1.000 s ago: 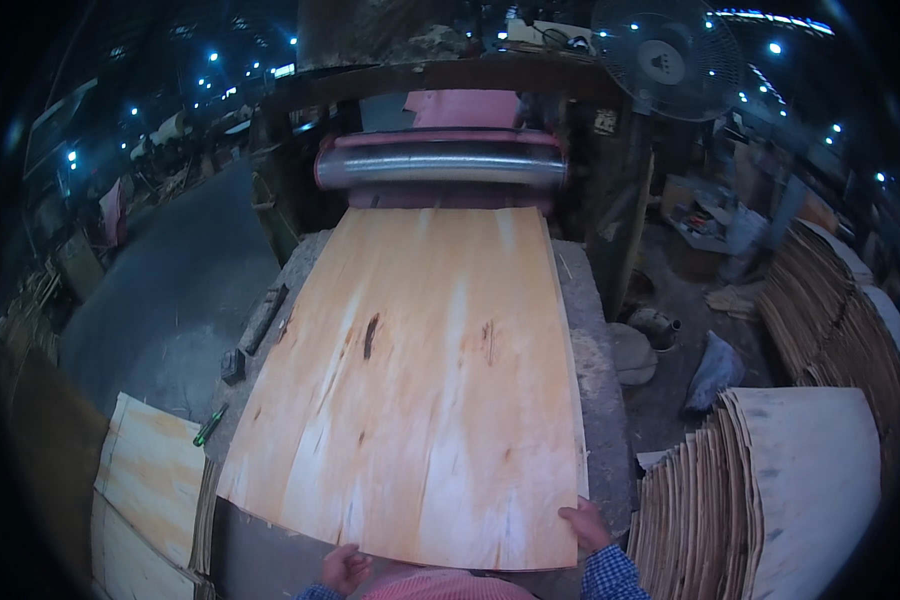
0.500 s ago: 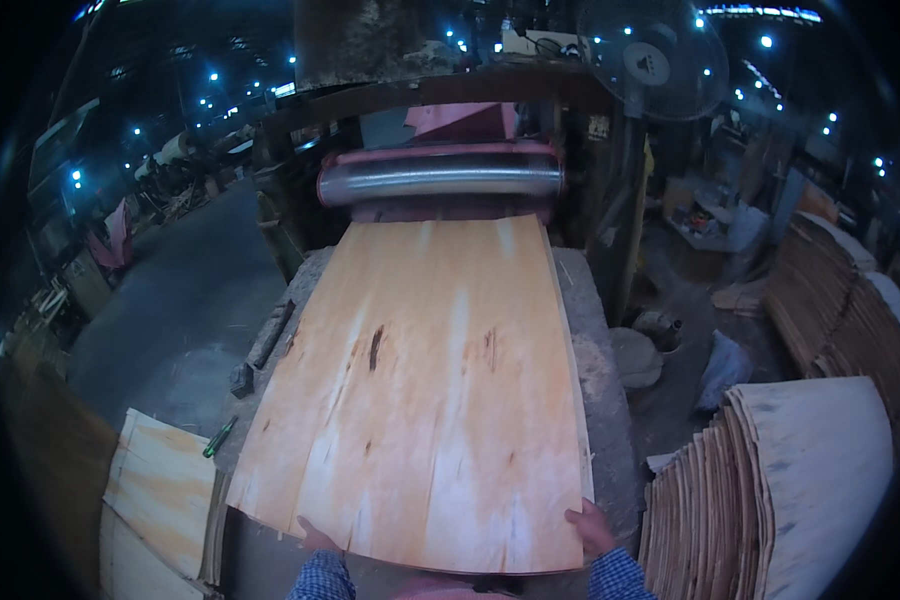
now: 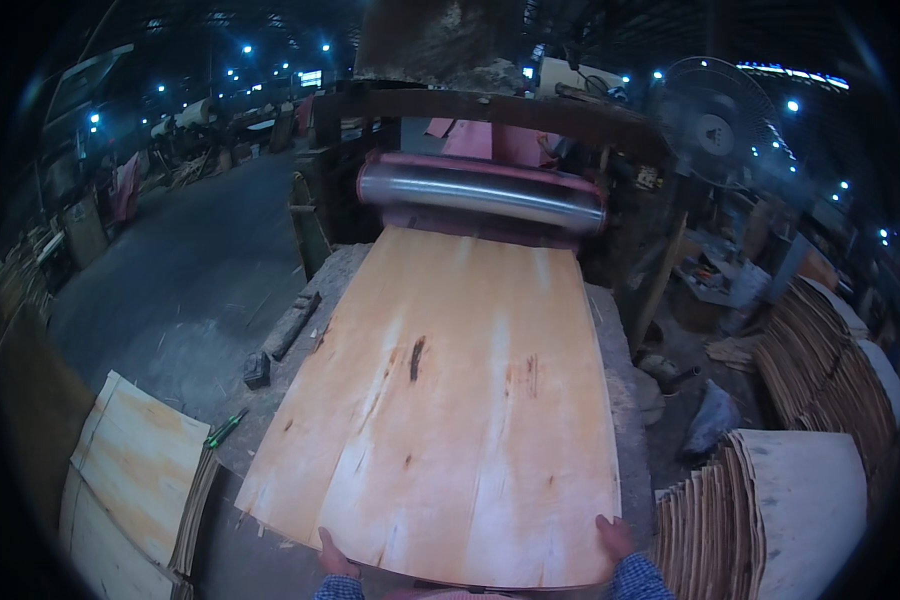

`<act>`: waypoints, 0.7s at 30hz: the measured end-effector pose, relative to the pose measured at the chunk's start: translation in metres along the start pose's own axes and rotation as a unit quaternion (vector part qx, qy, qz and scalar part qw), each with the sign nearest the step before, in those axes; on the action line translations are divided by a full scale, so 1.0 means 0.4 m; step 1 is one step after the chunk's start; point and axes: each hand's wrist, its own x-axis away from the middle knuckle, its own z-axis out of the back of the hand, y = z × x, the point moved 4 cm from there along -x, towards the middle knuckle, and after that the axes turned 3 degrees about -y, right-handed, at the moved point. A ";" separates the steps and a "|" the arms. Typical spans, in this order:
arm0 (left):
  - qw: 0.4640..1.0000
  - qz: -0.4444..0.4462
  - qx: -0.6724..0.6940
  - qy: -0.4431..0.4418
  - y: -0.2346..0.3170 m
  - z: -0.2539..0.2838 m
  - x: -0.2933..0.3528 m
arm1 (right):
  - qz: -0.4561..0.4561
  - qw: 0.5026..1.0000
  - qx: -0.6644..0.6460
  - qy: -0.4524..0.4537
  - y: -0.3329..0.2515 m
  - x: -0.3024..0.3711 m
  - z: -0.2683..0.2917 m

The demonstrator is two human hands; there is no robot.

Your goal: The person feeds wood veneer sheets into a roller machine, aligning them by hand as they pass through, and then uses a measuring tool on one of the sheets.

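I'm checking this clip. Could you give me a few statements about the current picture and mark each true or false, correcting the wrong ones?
1. The left hand is at the near edge of the wood sheet, and the right hand is by its near right corner. True.
2. A shiny metal roller lies beyond the visible far end of the wood sheet, with a fan to its right. True.
3. Both hands are up beside the metal roller. False: they are at the near end of the wood sheet.
4. A green tool lies to the left of the wood sheet. True.
5. The wood sheet's surface is free of marks. False: it shows dark streaks and spots.
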 end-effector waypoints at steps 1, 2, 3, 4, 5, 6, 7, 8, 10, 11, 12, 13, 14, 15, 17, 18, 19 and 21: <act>1.000 -0.014 0.000 -0.005 0.006 0.015 -0.030 | -0.001 1.000 0.016 0.010 -0.042 0.021 0.003; 1.000 -0.027 0.005 0.004 0.029 0.034 -0.073 | -0.018 0.999 0.037 0.033 -0.065 0.034 0.004; 0.999 -0.044 0.012 0.014 0.069 0.061 -0.121 | -0.021 0.999 0.028 0.031 -0.056 0.025 -0.004; 0.998 -0.059 0.018 0.024 0.103 0.065 -0.136 | -0.025 0.999 0.019 0.030 -0.032 0.004 -0.006; 0.998 -0.059 0.016 0.032 0.128 0.068 -0.145 | -0.030 0.999 0.011 0.030 -0.007 -0.012 -0.012; 0.998 -0.056 0.011 0.037 0.172 0.016 -0.135 | -0.028 0.998 -0.008 0.058 0.009 -0.013 -0.013; 0.998 -0.054 0.008 0.042 0.205 -0.021 -0.129 | -0.019 0.997 -0.013 0.075 0.026 -0.018 -0.014; 0.995 -0.075 -0.025 0.069 0.221 -0.025 -0.121 | -0.008 0.996 -0.017 0.088 0.039 -0.027 -0.021; 0.981 -0.115 -0.092 0.123 0.233 -0.030 -0.100 | 0.016 0.994 -0.020 0.103 0.026 -0.019 -0.034; 0.980 -0.104 -0.105 0.133 0.237 -0.041 -0.099 | 0.030 0.994 -0.020 0.105 0.002 -0.009 -0.034; 0.978 -0.089 -0.122 0.144 0.236 -0.045 -0.091 | 0.039 0.993 -0.017 0.107 -0.009 0.010 -0.031; 0.975 -0.074 -0.138 0.156 0.235 -0.035 -0.084 | 0.033 0.994 -0.017 0.101 -0.002 0.010 -0.030; 0.974 -0.072 -0.140 0.164 0.225 -0.003 -0.097 | 0.028 0.995 -0.016 0.096 0.011 0.001 -0.026; 0.973 -0.072 -0.140 0.169 0.210 0.026 -0.128 | 0.025 0.995 -0.019 0.092 0.012 -0.005 -0.024; 0.976 -0.080 -0.127 0.157 0.204 0.044 -0.148 | 0.013 0.996 -0.009 0.092 -0.017 0.005 -0.028; 0.980 -0.084 -0.116 0.140 0.206 0.032 -0.143 | 0.007 0.996 -0.004 0.094 -0.023 0.011 -0.029; 0.983 -0.088 -0.106 0.122 0.207 0.020 -0.138 | -0.001 0.996 -0.005 0.089 -0.014 0.008 -0.029; 0.972 -0.097 -0.139 0.164 0.218 -0.002 -0.113 | -0.015 0.997 -0.008 0.080 0.015 -0.011 -0.023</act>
